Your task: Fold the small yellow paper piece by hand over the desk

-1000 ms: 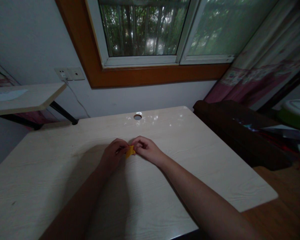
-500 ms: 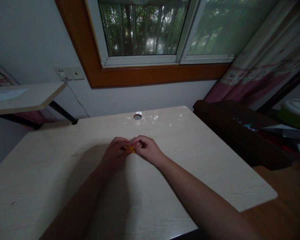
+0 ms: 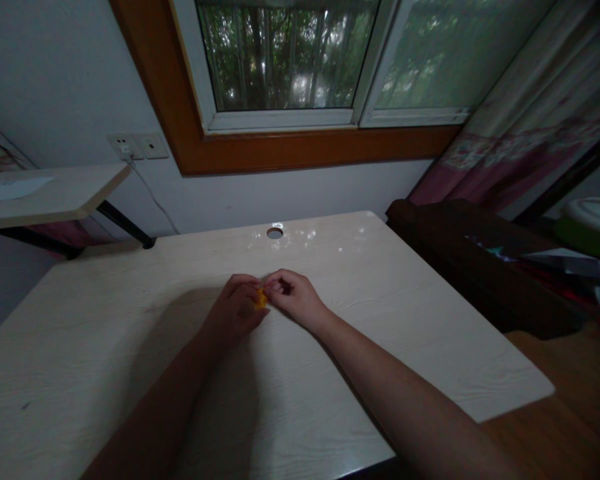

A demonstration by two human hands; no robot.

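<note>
The table [image 3: 430, 320] has a pale, wood-grain top whose far edge runs along the wall, with a round cable hole [image 3: 275, 233] cut near the middle of that edge and patches of bright glare [image 3: 307, 235] just beside it. Near the middle of the top, the left hand [image 3: 233, 312] and the right hand [image 3: 296, 298] rest on the surface, fingertips together, pinching a small yellow piece [image 3: 261, 299] low over the wood; whether the piece touches the top cannot be told. A small dark mark [image 3: 26, 405] lies far out on the left part of the top, well apart from the hands.
</note>
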